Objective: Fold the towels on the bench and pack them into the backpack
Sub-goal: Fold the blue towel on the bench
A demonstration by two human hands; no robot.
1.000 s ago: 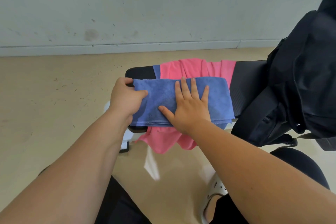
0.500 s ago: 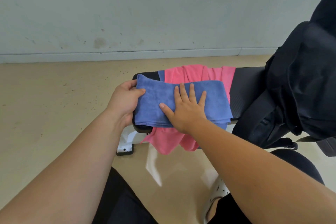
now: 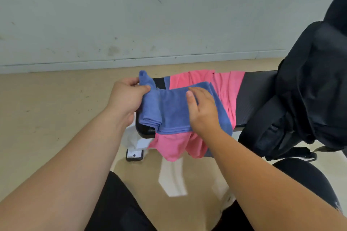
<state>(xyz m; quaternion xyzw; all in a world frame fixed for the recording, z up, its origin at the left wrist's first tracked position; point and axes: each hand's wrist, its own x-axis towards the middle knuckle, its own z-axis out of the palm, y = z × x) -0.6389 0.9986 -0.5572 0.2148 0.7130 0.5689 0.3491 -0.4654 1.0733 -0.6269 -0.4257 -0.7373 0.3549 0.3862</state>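
A folded blue towel (image 3: pixel 172 110) lies across the left end of the black bench (image 3: pixel 251 95), on top of a pink towel (image 3: pixel 225 88) that hangs over the bench's front edge. My left hand (image 3: pixel 125 97) grips the blue towel's left end and holds it raised off the bench, one corner sticking up. My right hand (image 3: pixel 202 108) rests on the towel's middle with the fingers slightly bent. A black backpack (image 3: pixel 309 90) stands on the bench's right end, leaning over its front.
A grey wall with a baseboard runs behind the bench. The beige floor spreads to the left and front. The bench's white foot (image 3: pixel 134 154) shows below its left end. My knees in dark trousers are at the bottom.
My left hand has lifted the blue towel's left end up and inward. My right hand has turned from flat, spread fingers to a looser hold on the towel's middle.
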